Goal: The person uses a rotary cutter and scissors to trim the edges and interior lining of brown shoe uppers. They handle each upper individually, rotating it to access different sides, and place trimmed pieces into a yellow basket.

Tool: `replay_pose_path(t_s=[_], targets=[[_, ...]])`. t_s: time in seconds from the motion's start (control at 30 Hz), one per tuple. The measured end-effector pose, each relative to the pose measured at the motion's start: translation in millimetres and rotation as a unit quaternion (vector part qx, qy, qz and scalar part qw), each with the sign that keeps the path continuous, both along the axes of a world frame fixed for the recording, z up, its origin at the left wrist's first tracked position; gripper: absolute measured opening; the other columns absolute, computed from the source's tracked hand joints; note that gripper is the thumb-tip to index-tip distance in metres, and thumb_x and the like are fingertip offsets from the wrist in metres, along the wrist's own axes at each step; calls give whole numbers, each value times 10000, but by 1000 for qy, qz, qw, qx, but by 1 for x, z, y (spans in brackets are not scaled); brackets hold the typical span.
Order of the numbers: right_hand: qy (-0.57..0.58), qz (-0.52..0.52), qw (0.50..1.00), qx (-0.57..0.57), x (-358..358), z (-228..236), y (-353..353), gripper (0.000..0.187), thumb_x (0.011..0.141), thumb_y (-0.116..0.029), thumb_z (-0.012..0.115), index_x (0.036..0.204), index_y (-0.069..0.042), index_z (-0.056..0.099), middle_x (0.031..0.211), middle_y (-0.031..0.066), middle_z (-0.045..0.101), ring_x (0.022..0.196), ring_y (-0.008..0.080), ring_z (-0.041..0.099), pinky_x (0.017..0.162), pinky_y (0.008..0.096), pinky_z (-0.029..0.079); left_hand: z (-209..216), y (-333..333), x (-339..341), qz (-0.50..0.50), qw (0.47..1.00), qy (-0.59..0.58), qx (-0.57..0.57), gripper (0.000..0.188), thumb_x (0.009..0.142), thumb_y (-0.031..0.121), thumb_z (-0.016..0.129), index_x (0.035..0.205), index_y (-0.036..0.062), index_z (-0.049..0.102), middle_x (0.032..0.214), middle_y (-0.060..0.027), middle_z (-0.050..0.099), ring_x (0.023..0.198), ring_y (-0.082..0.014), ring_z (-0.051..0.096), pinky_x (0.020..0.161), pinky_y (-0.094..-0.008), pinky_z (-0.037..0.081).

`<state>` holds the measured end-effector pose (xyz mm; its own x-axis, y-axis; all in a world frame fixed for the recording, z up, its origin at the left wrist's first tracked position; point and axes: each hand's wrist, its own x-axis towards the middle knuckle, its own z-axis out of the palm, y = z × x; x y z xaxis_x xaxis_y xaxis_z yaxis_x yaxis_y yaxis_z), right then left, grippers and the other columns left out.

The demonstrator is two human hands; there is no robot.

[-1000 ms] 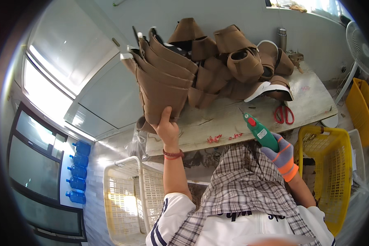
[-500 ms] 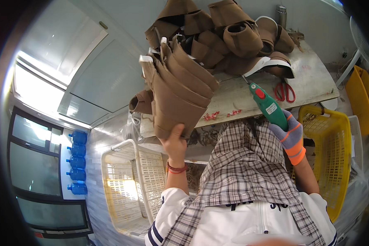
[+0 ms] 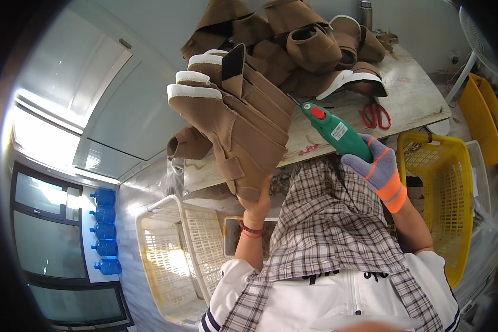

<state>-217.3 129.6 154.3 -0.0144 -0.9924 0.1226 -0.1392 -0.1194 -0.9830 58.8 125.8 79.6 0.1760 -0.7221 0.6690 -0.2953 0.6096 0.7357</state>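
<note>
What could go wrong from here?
The thin tip of the green handheld tool with a red button, in the grey-and-orange-gloved right hand, points toward the stack of brown, white-edged pieces and might mark them. The bare left hand grips that stack only at its lower end, so pieces could slip.

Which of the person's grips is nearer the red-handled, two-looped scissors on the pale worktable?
Right: the right grip, gloved in grey and orange, is close by, on the near side of the scissors; the bare left grip is farther off, leftward.

Matt brown cloth pieces (image 3: 255, 145); smooth green plastic tool (image 3: 337, 130).
</note>
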Motion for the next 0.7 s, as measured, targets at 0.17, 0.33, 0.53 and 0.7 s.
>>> replay_pose_path(t_s=[0.17,0.33,0.53,0.7], targets=[[33,1,999,-13,-1,-1,-6,466,793,-241,787,1125,35,610,855,36,680,735,32,595,655,194,507,-6,-3,4,-3,997,-73,-25,369,814,-7,720,1153,-40,578,1118,-113,634,988,-201,599,869,-316,463],[-15,-3,1000,-10,1,2,-11,464,792,-263,788,1108,30,616,838,23,671,705,28,575,632,190,489,-16,-3,4,19,992,-117,-32,392,812,-2,722,1167,-51,565,1128,-128,624,1003,-221,602,868,-330,471],[-46,-7,998,34,3,15,-15,446,793,-281,786,1070,29,626,772,4,636,650,24,550,562,191,452,-27,0,7,-23,982,-183,-30,472,798,5,734,1214,-72,524,1156,-160,606,1010,-258,603,874,-363,479],[-22,-17,999,22,1,17,-20,448,793,-312,782,1042,30,635,738,5,624,633,21,537,551,186,441,-41,1,11,-18,958,-277,-67,443,763,-27,685,1188,-59,563,1175,-188,604,1079,-332,579,937,-423,445]])
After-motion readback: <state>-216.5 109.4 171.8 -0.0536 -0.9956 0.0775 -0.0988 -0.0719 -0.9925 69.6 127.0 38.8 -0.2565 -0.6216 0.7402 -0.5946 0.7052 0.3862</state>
